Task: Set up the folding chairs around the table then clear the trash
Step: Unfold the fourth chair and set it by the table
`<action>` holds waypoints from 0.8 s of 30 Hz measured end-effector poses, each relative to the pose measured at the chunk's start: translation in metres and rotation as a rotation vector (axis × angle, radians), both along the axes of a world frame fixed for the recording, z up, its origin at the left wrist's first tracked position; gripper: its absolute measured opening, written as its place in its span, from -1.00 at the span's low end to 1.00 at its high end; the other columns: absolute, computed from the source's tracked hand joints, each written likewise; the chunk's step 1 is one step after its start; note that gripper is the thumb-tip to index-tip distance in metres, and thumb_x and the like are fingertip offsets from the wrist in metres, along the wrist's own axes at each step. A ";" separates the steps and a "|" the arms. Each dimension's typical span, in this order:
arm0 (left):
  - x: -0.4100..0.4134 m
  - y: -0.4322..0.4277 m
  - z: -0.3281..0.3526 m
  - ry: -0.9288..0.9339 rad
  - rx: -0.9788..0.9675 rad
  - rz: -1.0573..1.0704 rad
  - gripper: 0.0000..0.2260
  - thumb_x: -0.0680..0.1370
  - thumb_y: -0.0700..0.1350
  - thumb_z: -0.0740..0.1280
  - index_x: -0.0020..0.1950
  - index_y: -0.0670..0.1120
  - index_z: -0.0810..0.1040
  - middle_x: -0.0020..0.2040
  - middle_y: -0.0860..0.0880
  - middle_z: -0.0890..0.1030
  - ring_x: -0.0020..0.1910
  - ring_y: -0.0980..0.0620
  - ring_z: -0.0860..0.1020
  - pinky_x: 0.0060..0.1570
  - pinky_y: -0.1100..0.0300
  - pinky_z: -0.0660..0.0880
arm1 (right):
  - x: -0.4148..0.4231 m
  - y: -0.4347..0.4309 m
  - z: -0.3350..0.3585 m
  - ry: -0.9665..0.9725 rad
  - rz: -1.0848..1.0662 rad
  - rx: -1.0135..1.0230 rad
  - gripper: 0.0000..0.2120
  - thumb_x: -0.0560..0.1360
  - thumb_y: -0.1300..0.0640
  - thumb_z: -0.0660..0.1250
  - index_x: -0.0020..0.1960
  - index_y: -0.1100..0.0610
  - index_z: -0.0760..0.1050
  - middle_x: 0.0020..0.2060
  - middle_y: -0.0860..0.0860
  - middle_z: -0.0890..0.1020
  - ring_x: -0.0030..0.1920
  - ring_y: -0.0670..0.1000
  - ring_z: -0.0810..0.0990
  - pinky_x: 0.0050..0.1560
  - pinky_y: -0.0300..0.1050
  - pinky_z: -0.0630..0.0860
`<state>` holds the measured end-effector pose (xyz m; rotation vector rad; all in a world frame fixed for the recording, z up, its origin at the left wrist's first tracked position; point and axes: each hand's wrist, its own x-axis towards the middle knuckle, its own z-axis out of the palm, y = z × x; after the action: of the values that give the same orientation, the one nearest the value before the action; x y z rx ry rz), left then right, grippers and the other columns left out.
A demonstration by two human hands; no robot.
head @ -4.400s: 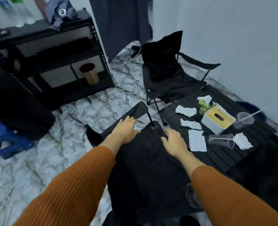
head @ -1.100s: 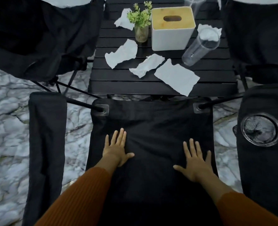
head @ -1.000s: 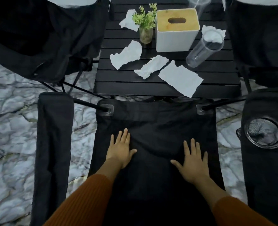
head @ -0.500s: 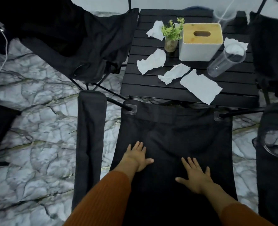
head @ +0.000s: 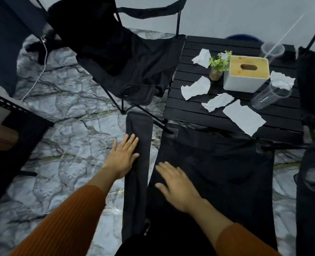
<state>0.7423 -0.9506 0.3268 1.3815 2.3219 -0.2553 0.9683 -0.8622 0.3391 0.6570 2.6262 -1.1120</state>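
Observation:
An unfolded black folding chair (head: 217, 169) stands right below me, its front edge against the black slatted table (head: 186, 109). My left hand (head: 122, 156) lies flat with straight fingers on the chair's left armrest (head: 137, 191). My right hand (head: 177, 183) hovers or rests flat over the seat's left side, fingers spread. A second open chair (head: 127, 58) stands at the table's left side. Several torn white paper scraps (head: 243, 117) and a tipped clear plastic cup (head: 269, 95) lie on the table.
On the table stand a white tissue box with a wooden lid (head: 245, 74), a small potted plant (head: 217, 66) and a cup with a straw (head: 272, 49). Another chair (head: 314, 89) is at the right. A dark shelf (head: 10, 130) sits left; a white cable (head: 40, 71) crosses the marble floor.
My left hand moved off the seat onto the left armrest. My right hand slid left across the seat. The view swung left, so the table now sits at the upper right.

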 end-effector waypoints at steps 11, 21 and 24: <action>-0.047 0.004 -0.028 -0.006 -0.030 -0.238 -0.38 0.60 0.26 -0.09 0.56 0.05 -0.24 0.58 0.09 -0.22 0.57 0.05 -0.21 0.51 -0.16 -0.28 | -0.051 -0.041 -0.031 -0.188 0.253 0.028 -0.20 0.37 -0.43 -0.31 0.55 -0.13 -0.17 0.56 -0.19 -0.13 0.53 -0.13 -0.28 0.40 0.39 -0.41; -0.066 0.031 -0.030 0.036 -0.060 -0.162 -0.34 0.60 0.26 -0.04 0.56 0.01 -0.26 0.58 0.08 -0.26 0.57 0.01 -0.23 0.51 -0.20 -0.22 | -0.091 -0.038 -0.032 -0.322 0.119 0.127 -0.29 0.53 -0.35 -0.04 0.56 -0.07 -0.15 0.56 -0.16 -0.15 0.55 -0.06 -0.26 0.46 0.37 -0.24; -0.061 0.034 -0.005 -0.061 -0.004 -0.095 -0.40 0.63 0.19 0.01 0.58 -0.05 -0.06 0.60 0.00 -0.09 0.58 0.00 -0.16 0.53 -0.14 -0.16 | -0.100 -0.037 -0.008 -0.267 -0.011 0.054 -0.42 0.60 -0.15 0.11 0.54 0.04 0.09 0.56 -0.02 0.10 0.56 0.01 -0.04 0.52 0.18 0.04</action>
<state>0.6811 -0.9165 0.3220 1.4791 2.2080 -0.2425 0.8685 -0.8991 0.3306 0.7731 2.4337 -0.8888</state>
